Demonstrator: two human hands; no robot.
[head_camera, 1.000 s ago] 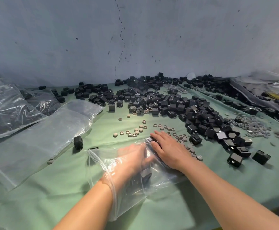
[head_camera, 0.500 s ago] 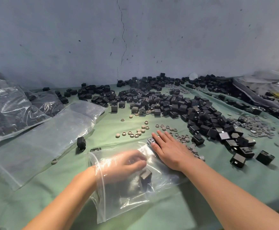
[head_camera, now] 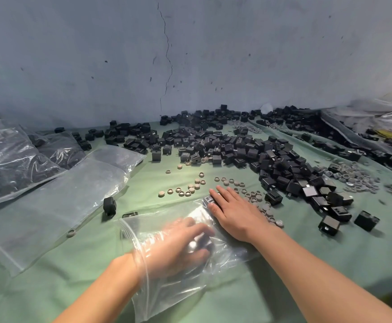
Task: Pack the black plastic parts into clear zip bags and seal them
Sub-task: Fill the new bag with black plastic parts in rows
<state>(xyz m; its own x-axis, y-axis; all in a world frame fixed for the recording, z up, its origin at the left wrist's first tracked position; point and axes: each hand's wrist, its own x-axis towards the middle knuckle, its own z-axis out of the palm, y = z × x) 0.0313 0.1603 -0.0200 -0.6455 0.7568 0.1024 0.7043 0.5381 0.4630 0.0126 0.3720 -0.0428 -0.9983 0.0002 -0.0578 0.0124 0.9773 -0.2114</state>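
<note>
**zip bag** (head_camera: 178, 287): clear, lies on the green cloth (head_camera: 306, 252) of the table, near middle. its zip mouth faces the person and sits round the left wrist.

**left hand** (head_camera: 174, 248): inside the zip bag up to the wrist, seen through the film, blurred. its fingers (head_camera: 195, 228) are curled over a black part (head_camera: 203, 243) with the thumb beneath it, so the hand grips the part. the black part is inside the bag.

**right hand** (head_camera: 234, 213): outside the bag, palm down on its far right edge. the fingers are straight and close together, holding nothing and pressing the film to the cloth.

**heap of black plastic parts** (head_camera: 248, 150): small boxy housings, loose, spread from the far middle of the table to the right, beyond the right hand.

**loose part** (head_camera: 109, 206): one black piece alone on the cloth, left of the zip bag, just beside the empty bag.

**tan rings** (head_camera: 185, 190): small round pieces scattered on the cloth between the heap and the hands.

**grey rings** (head_camera: 353, 178): a second scatter, far right of the heap.

**empty bag** (head_camera: 62, 201): large, clear, flat on the left of the table.

**filled bags** (head_camera: 3, 159): clear, dark contents, far left.

**wall** (head_camera: 190, 54): grey, cracked, behind the table.
</note>
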